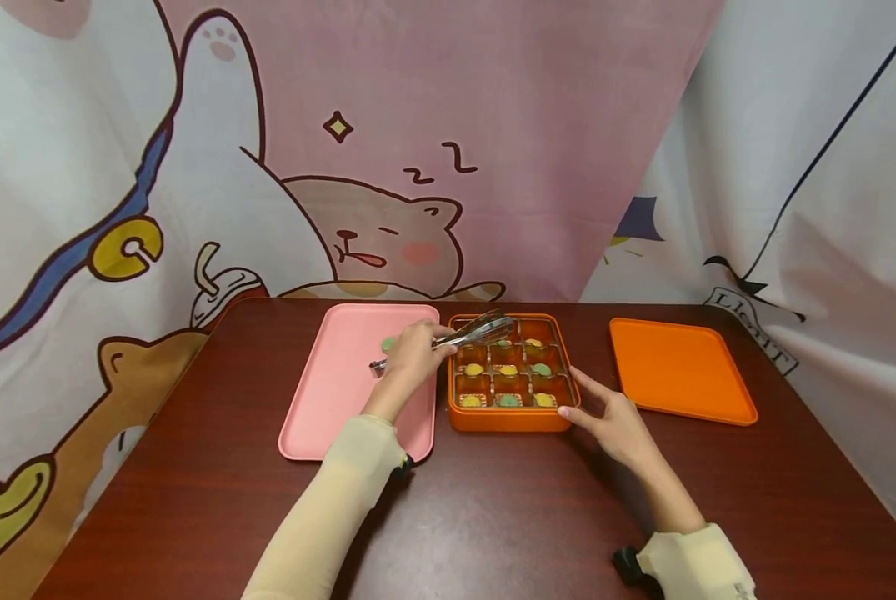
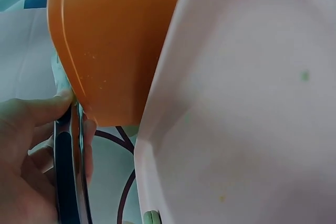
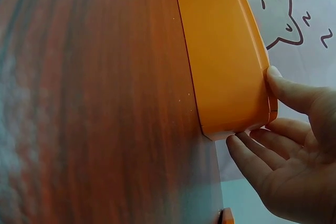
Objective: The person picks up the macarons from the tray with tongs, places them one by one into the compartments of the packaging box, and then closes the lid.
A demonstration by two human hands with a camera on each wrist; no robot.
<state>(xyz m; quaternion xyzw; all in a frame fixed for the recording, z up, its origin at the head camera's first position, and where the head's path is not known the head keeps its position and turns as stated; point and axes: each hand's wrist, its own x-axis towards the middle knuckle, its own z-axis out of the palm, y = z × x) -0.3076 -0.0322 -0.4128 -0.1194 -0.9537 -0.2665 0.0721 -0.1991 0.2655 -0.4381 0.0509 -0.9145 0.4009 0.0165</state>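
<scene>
My left hand [image 1: 416, 357] grips metal tongs [image 1: 472, 333], with their tips over the back row of a divided orange box [image 1: 513, 421]. Small round yellow pieces [image 1: 508, 370] and green pieces [image 1: 541, 369], like little cookies, lie in several of its compartments. One green piece shows right under the tong tips. In the left wrist view, the tongs [image 2: 67, 171] stand between thumb and fingers. My right hand [image 1: 618, 427] holds the box's front right corner, thumb on the front edge, fingers along the side. A green piece [image 1: 387, 343] lies on the pink tray [image 1: 316, 408], beside my left hand.
The pink tray stands close to the box's left side. An orange tray [image 1: 683, 371] lies to the right on the dark wooden table [image 1: 493, 517]. Behind the table hangs a cloth [image 1: 553, 150] with cartoon animals.
</scene>
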